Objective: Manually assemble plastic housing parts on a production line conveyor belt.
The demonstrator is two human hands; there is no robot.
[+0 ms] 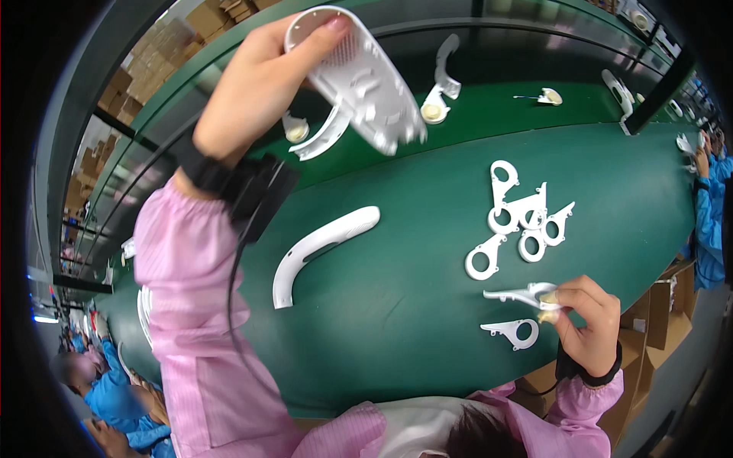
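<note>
Raised at the upper left, my left hand [256, 88] grips a long white plastic shell [370, 95] by its rounded end, thumb on the inner face. Ribs and a patch of small holes show inside it, and its lower end is blurred. At the lower right, my right hand [588, 324] pinches a thin white ring-shaped part with a pointed arm [515, 295]; yellowish covers sit on its fingertips. Just below lies a similar white ring part [523, 333]. Several more ring parts [532, 246] lie in a loose group farther off. A curved white handle-like cover [317, 244] rests mid-table.
The green work surface [405, 336] has a far strip holding curved white pieces with cream round parts [434, 112] and a small wired part [550, 96]. A dark post [660, 91] stands at the right. Cardboard boxes [672, 313] and people in blue are nearby.
</note>
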